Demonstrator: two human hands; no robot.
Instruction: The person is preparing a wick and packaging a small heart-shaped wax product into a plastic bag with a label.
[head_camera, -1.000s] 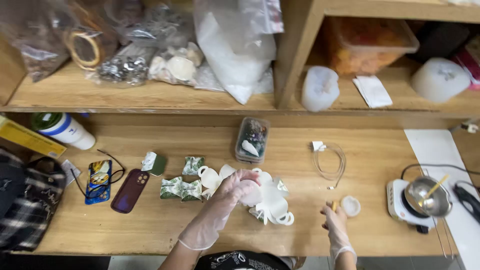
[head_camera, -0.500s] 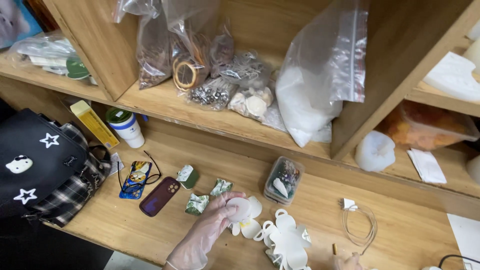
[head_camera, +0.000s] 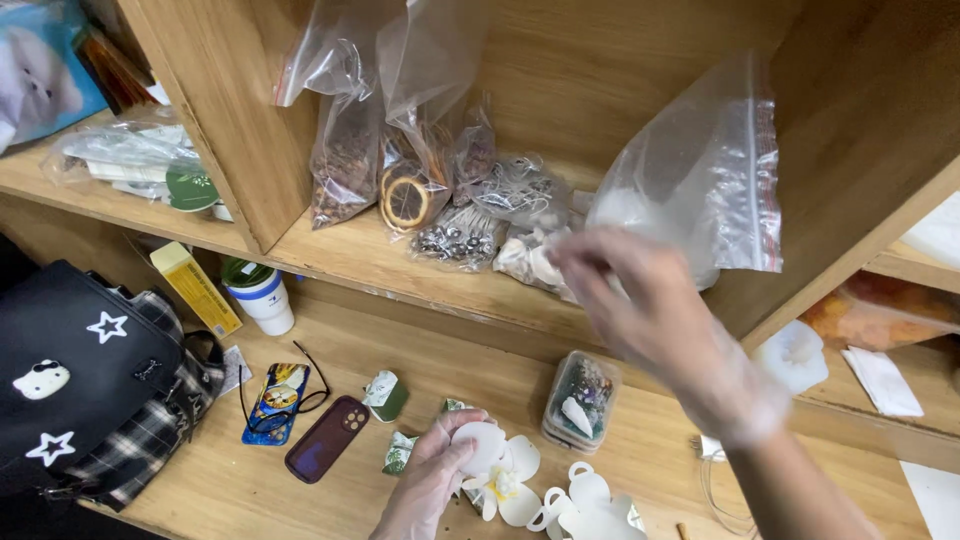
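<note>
Head view: a gloved right hand (head_camera: 650, 320), blurred by motion, is raised to the wooden shelf (head_camera: 400, 275) with fingers loosely spread and closed on nothing, its fingertips just short of a large clear zip bag of white granules (head_camera: 700, 190). Half a second ago this hand sat at the bottom edge of the picture, low over the worktable (head_camera: 240, 480); now it has come up and covers part of that bag and the shell-filled bag (head_camera: 520, 255) beside it. The gloved left hand (head_camera: 430, 480) stays low, thumb and fingers pinching a round white disc (head_camera: 480, 445) above a white flower-shaped piece (head_camera: 510, 480), much as before. More white cut-out shapes (head_camera: 590, 505) lie just right of those fingers. Behind them stands a small clear box of mixed trinkets (head_camera: 580, 400). Left of the fingers lie green patterned packets (head_camera: 400, 450), a dark phone (head_camera: 327, 452) and a pair of glasses on a colourful card (head_camera: 275, 390). Further left are a white-and-blue cup (head_camera: 262, 295), a yellow box (head_camera: 195, 285) and a black starred bag (head_camera: 80, 360). On the shelf, bags of dried slices (head_camera: 410, 195) and metal bits (head_camera: 460, 240) sit left of the raised fingers.
</note>
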